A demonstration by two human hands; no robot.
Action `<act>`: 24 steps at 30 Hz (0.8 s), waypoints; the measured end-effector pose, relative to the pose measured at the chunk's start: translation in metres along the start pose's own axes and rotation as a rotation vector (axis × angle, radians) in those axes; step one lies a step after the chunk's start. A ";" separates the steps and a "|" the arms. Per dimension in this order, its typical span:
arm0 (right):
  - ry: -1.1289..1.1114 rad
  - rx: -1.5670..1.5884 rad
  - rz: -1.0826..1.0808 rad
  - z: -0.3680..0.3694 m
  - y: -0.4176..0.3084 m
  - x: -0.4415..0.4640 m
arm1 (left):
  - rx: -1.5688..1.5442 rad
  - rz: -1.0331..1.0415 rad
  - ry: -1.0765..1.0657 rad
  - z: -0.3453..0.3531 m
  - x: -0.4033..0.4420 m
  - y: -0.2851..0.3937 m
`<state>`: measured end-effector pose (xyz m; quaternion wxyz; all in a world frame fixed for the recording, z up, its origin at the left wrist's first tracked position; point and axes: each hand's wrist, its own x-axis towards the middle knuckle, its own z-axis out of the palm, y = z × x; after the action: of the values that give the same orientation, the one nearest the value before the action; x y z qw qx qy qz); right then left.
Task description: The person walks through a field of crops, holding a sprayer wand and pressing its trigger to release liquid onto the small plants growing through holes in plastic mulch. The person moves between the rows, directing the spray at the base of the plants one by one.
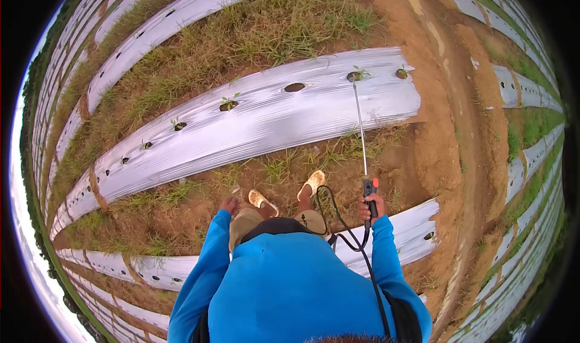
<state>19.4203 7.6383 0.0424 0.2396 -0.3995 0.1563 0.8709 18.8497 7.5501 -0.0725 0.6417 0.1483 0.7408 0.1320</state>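
My right hand is wrapped round the black handle of a sprayer wand with a red part on top. Its thin metal lance reaches forward over the silver plastic mulch. The lance tip ends beside a small seedling at a planting hole. A black hose loops from the handle back past my body. Down at my left side, my left hand has its fingers curled; what they hold, if anything, is too small to make out.
Holes run along the mulch, several with seedlings, such as this plant. Dry grass grows between the covered beds. A bare dirt path passes the bed ends on the right. Another mulched bed lies close behind my feet.
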 end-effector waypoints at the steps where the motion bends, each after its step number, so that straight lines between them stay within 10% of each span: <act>1: 0.009 -0.028 0.022 0.011 0.010 0.004 | -0.080 0.060 -0.006 -0.012 0.004 -0.024; 24: 0.040 -0.534 0.498 0.306 0.221 0.124 | -1.023 -0.060 0.300 -0.200 -0.108 -0.280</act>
<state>19.0399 7.6319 0.1581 -0.0958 -0.4146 0.0207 0.9047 18.6517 7.2492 -0.0541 0.5227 -0.2251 0.6693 0.4776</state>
